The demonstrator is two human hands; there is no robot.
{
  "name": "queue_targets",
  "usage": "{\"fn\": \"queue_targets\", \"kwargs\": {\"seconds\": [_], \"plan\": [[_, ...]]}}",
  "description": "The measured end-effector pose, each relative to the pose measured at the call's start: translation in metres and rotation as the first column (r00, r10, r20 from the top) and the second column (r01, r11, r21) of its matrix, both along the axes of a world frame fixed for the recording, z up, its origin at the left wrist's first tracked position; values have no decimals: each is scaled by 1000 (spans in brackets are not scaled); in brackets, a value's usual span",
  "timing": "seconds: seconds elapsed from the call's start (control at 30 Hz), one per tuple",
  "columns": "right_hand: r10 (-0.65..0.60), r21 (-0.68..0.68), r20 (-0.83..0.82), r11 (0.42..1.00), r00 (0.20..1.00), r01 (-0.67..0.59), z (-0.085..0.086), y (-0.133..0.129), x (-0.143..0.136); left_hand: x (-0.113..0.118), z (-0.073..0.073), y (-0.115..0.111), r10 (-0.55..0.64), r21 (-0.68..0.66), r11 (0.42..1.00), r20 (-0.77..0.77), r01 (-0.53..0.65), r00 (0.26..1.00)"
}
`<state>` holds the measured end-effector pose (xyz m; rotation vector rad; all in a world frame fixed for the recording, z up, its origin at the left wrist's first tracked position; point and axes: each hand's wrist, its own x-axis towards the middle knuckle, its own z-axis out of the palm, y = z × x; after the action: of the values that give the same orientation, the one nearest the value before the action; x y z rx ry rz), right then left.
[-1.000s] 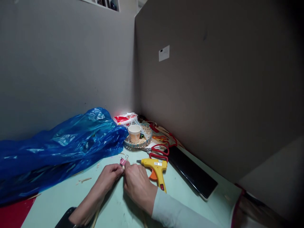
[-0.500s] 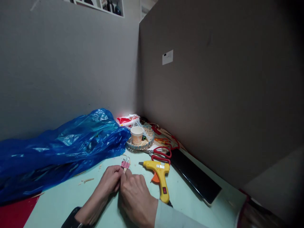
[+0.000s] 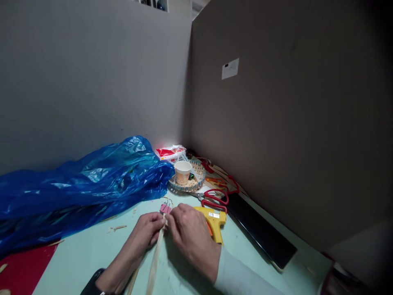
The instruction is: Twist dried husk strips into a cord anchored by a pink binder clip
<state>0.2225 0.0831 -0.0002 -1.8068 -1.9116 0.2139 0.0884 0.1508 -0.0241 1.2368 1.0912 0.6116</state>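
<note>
A pink binder clip [image 3: 165, 208] with wire handles sits at the far end of a pale flat strip [image 3: 155, 262], which runs toward the table's front edge. My left hand [image 3: 146, 231] pinches the strip just below the clip, fingers closed. My right hand [image 3: 190, 235] is closed beside it, its thumb and fingertips at the clip and strip. Another pale strip [image 3: 132, 282] shows under my left wrist. Behind my right hand lies a yellow glue gun [image 3: 216, 223], partly covered by it.
Red-handled scissors [image 3: 215, 198] lie near a woven basket [image 3: 196, 184] holding a paper cup [image 3: 183, 172]. A long black case [image 3: 260, 229] is at right, a blue plastic bag [image 3: 92, 184] at left. Small scraps [image 3: 118, 228] dot the table. Grey partitions stand behind.
My right hand has moved up and right, now over the glue gun's front part. The pale strip shows between my hands. The view has shifted slightly.
</note>
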Motion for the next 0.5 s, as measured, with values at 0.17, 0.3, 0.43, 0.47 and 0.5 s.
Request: {"fn": "queue_targets", "kwargs": {"seconds": [0.17,0.3,0.43,0.47,0.5], "plan": [[-11,-90,-365,996,931,-23,-5,9,5,-2,4,0,-7,18,1000,83,5,997],[35,-119,-682,980,731,-158,-14,16,-3,2,4,0,19,30,999,127,-23,992],[40,-113,-795,970,605,-214,-14,19,-6,3,8,-2,14,80,996,148,-26,989],[48,-93,-792,976,608,-199,-11,18,-5,3,12,-3,8,102,995,150,-23,989],[60,-71,-795,979,604,-192,-8,17,-4,2,17,-4,-2,138,990,140,-17,990]]}}
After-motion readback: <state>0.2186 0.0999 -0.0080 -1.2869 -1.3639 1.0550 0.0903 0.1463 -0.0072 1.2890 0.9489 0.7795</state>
